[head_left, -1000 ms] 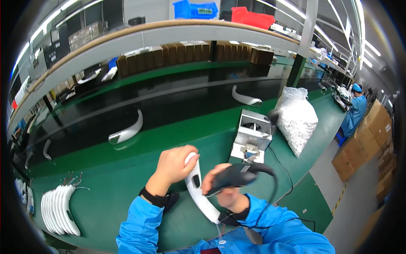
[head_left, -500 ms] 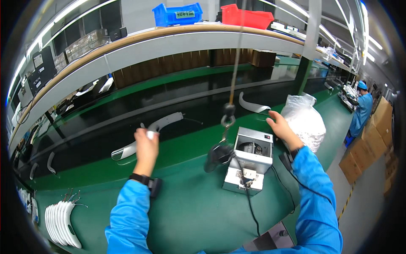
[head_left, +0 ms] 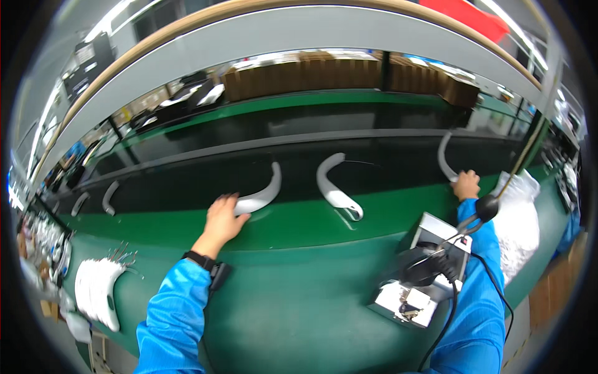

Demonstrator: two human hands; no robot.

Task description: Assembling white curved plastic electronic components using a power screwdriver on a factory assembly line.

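In the head view, the left hand (head_left: 223, 219) reaches over the tabletop (head_left: 280, 293) to the near edge of the black belt (head_left: 398, 153), its grip set about the near end of the left piece (head_left: 265, 194), thumb on one side and fingers on the other; how firmly it is pinched I cannot tell. The left piece, white and curved, lies with its far end on the belt. The right hand (head_left: 466, 185) is at the near end of the right piece (head_left: 445, 159), towards the belt's right; whether its grip is clamped or apart I cannot tell. Between them, the middle piece (head_left: 336, 190) lies across the belt's near edge. A stack (head_left: 96, 287) of white pieces sits by the tabletop's left edge. Towards its right edge stand a metal box (head_left: 430, 223), with a dark tool (head_left: 416, 268) hanging before it, and a filled clear bag (head_left: 523, 224) beside the right sleeve.
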